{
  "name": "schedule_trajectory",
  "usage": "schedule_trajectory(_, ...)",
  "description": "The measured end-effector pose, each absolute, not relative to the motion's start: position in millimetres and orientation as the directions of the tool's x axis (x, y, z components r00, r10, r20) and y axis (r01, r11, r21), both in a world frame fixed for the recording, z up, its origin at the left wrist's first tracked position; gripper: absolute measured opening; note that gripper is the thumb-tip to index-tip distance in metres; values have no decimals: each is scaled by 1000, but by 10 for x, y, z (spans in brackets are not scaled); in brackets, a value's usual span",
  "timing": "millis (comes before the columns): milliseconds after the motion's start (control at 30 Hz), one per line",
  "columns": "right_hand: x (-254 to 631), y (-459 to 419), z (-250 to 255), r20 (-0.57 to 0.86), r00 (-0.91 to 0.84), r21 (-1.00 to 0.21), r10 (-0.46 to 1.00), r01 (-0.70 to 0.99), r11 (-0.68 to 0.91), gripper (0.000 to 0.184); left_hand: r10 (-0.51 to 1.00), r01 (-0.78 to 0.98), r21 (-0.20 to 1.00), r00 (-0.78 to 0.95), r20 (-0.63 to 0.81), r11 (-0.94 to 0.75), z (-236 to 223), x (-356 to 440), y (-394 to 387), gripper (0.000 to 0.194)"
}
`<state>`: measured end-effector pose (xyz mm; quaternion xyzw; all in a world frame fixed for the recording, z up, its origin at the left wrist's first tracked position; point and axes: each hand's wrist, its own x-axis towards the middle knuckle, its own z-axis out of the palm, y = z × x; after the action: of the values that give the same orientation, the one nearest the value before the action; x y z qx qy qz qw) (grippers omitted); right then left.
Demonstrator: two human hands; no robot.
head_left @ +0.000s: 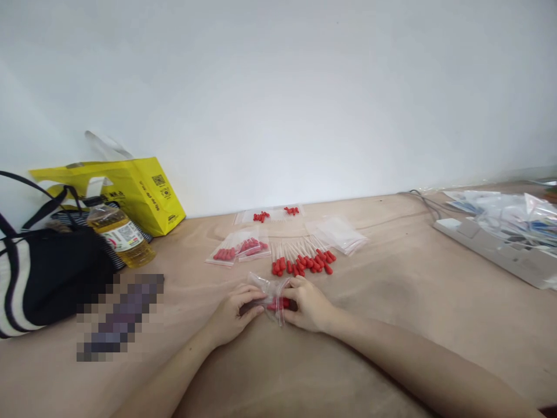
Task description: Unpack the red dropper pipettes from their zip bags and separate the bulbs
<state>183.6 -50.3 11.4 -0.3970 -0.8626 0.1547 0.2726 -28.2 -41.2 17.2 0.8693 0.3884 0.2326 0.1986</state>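
My left hand [235,313] and my right hand [310,305] meet at the table's near middle, both with fingers closed on a small clear plastic bag [272,292] that has red-tipped pieces inside. Just beyond it lies a loose pile of red-tipped white sticks [302,258]. To the left of the pile are filled small bags [238,248] with red tips showing. Farther back, two more filled bags [272,215] lie near the wall. A stack of empty clear bags [342,233] sits right of the pile.
At the left stand a black-and-white striped bag [39,278], a bottle of yellow oil [122,235] and a yellow paper bag [130,188]. A blurred patch [119,316] lies beside them. A white power strip [491,247] and plastic-wrapped packets [517,215] fill the right.
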Motion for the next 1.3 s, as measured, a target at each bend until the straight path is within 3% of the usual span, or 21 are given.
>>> schedule_trajectory(133, 1834, -507, 99, 344, -499, -523, 795, 602, 604, 9, 774, 598, 519, 590, 231, -610, 199, -284, -421, 22)
schedule_trajectory(267, 1917, -527, 134, 358, -467, -568, 809, 579, 585, 16, 784, 612, 519, 581, 218, -597, 214, -290, -409, 23)
schedule_trajectory(433, 1947, -515, 170, 309, -541, -509, 783, 602, 616, 13, 791, 612, 534, 577, 204, -584, 208, -292, -398, 23)
schedule_trajectory(667, 1970, -508, 205, 295, -503, -477, 812, 659, 582, 18, 794, 616, 534, 574, 199, -579, 217, -293, -406, 23)
schedule_trajectory(767, 2074, -490, 223, 302, -530, -567, 792, 569, 596, 26, 798, 619, 535, 570, 197, -575, 217, -293, -407, 22)
schedule_trajectory(900, 2172, -406, 175, 347, -545, -758, 763, 316, 571, 27, 801, 624, 536, 567, 190, -569, 221, -287, -410, 22)
schedule_trajectory(1033, 2303, -273, 148, 273, -486, -924, 830, 107, 367, 24, 798, 621, 536, 574, 186, -571, 233, -303, -406, 22)
schedule_trajectory(1133, 2531, -141, 232, 168, -473, -977, 865, 38, 211, 26, 794, 617, 534, 577, 192, -578, 244, -334, -397, 21)
schedule_trajectory(1300, 2782, 68, 366, 208, -135, -978, 969, -29, 206, 25, 794, 615, 547, 585, 167, -568, 257, -367, -375, 22)
